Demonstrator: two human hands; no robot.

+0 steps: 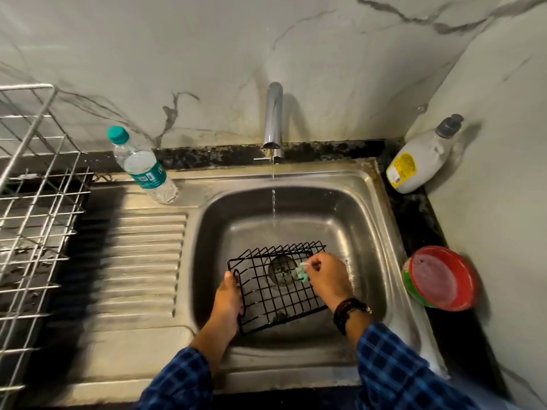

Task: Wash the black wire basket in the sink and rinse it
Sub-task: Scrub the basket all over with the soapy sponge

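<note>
Nearest me, two blue checked sleeves (399, 374) reach in from the bottom edge, the right wrist wearing a dark band (349, 312). My left grip (228, 300) has its fingers curled round the left edge of the basket (278, 303), thumb lying on top by the looped wire at that side. My right grip (325, 279) is closed in a pinch on a small pale green scrubber (302, 273), held against the grid toward the basket's right side.

The basket is low inside the sink (367, 232), over the middle of the basin and tilted, its far wall standing up. The drain (281, 269) shows through the wires. I cannot tell whether the basket touches the basin floor.

Left of the basin is the ribbed drainboard (133, 261). On the dark worktop (420, 226) to the right, just beside the sink rim, sits a red tub (441, 278) with green sides. At the far left a silver wire rack (35, 202) stands over the end of the drainboard.

Further back, a thin stream of water (273, 202) drops from the chrome tap (273, 119) and lands in the basin just beyond the basket's far edge. A clear bottle (142, 167) with a teal cap and label stands at the sink's back left corner. In the back right corner a white soap bottle (420, 158) with a yellow label and dark cap is against the veined marble wall (207, 54).
</note>
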